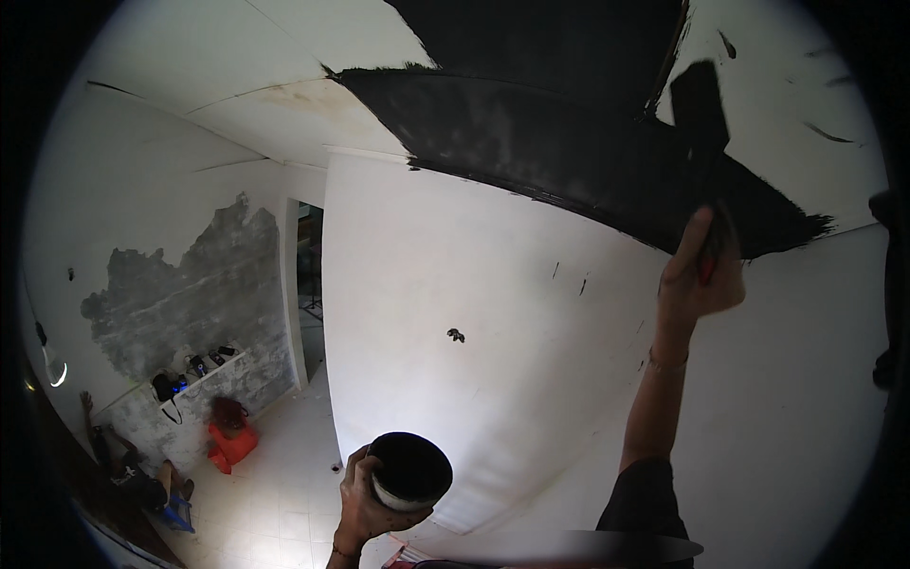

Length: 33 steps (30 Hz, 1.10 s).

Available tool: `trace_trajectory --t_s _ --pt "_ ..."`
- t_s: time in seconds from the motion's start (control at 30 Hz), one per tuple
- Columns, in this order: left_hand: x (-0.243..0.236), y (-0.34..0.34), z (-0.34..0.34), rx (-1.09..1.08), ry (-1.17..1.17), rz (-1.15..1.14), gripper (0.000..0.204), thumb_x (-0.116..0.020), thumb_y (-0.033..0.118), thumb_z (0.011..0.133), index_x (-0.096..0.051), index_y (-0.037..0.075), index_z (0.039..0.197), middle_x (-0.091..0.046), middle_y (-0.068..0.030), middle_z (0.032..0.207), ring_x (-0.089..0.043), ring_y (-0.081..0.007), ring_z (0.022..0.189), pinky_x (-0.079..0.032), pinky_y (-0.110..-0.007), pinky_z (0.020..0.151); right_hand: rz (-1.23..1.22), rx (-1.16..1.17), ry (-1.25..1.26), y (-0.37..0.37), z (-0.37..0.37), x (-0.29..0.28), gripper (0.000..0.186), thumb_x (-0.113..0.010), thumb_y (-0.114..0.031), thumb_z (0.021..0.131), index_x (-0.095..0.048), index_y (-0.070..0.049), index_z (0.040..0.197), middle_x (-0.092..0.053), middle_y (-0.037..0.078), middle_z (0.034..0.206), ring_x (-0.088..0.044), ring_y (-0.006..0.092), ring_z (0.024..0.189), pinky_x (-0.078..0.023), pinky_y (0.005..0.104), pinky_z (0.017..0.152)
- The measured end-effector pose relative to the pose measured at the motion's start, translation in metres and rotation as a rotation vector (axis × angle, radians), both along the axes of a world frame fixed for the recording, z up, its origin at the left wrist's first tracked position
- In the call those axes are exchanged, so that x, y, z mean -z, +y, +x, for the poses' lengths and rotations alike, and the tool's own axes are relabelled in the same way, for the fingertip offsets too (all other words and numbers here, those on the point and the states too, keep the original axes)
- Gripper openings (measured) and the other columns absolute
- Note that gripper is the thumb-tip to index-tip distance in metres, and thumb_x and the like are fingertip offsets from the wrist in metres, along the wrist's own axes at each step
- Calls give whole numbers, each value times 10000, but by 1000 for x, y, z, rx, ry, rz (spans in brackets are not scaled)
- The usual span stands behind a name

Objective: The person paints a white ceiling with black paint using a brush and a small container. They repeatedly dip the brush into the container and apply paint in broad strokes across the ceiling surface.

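Observation:
My right hand (697,270) is raised, closed around the red handle of a paintbrush (698,109), whose dark, wide bristles are against the ceiling at the upper right. A broad area of black paint (550,123) with ragged edges covers part of the white ceiling (246,66), beside the brush. My left hand (370,503) grips a rounded container (412,469) at the bottom centre, its inside dark with black paint. Below the painted area stands a white wall (483,284) with a few small dark marks.
A patchy grey wall (190,294) has a shelf (213,370) holding several small devices, beside a doorway (308,266). On the tiled floor (275,503) are a red object (232,446), unclear in kind, and a seated person (142,484). A light bulb (55,370) hangs at far left.

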<state>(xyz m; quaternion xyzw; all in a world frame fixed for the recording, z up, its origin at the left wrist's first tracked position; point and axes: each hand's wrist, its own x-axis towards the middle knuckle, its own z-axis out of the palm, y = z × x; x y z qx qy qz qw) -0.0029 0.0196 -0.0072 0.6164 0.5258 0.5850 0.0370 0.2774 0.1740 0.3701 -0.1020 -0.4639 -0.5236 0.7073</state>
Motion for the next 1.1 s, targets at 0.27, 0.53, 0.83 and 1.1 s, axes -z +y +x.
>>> trace_trajectory --t_s 0.27,0.53,0.83,1.1 --pt "-1 -9 2 -1 -11 -6 992 -1014 455 493 -477 85 1240 -552 -284 1318 -666 -463 1123 -612 -527 899 335 237 -56 -24 -20 -87 205 -738 -194 978 -731 7 1018 -755 89 815 -729 175 611 -557 258 514" --pt "-4 -15 1 7 0 -16 1009 -1012 473 493 -481 64 1247 -550 -283 1318 -665 -459 1131 -611 -523 909 272 363 34 -5 -34 -107 199 -696 -244 999 -717 -47 997 -650 36 665 -654 179 525 -511 302 453" --pt "-2 -18 3 20 -44 -46 994 -1032 401 457 -462 37 1186 -580 -263 1278 -640 -440 1155 -562 -516 944 68 515 23 19 -34 -84 204 -634 -220 1025 -670 -32 954 -647 70 651 -686 194 539 -571 285 471" --pt "0 -17 2 18 -20 -30 985 -1021 437 479 -488 49 1211 -575 -278 1290 -666 -451 1122 -598 -517 900 -76 458 18 50 -29 -60 218 -611 -215 1031 -662 -47 902 -628 70 614 -663 204 502 -545 300 448"
